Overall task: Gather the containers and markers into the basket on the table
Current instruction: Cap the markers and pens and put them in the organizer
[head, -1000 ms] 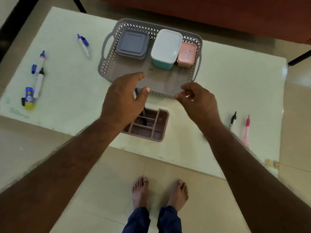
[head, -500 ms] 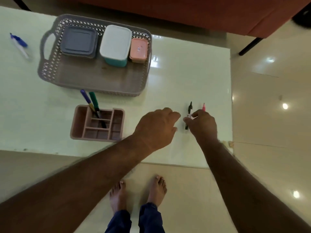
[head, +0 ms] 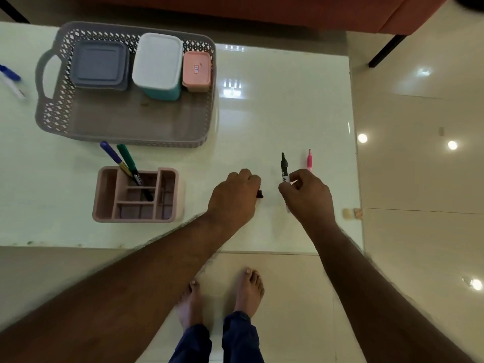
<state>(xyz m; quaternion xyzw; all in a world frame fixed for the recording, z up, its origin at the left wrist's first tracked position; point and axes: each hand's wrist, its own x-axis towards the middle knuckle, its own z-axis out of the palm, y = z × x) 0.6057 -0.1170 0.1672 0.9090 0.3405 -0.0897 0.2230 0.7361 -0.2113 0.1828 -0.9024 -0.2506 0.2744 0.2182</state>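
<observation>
The right hand (head: 306, 195) pinches the black marker (head: 284, 169) by its barrel, tip pointing away, just above the tabletop (head: 275, 100). Just left of that grip, the left hand (head: 234, 197) curls around a small black cap (head: 259, 194). The pink marker (head: 309, 160) lies just right of the held one. Farther left stands the pink organizer (head: 136, 195) with two markers, and beyond it the basket (head: 125, 132) holding three containers.

The right hand (head: 305, 196) hides the black marker's (head: 284, 167) lower barrel.
</observation>
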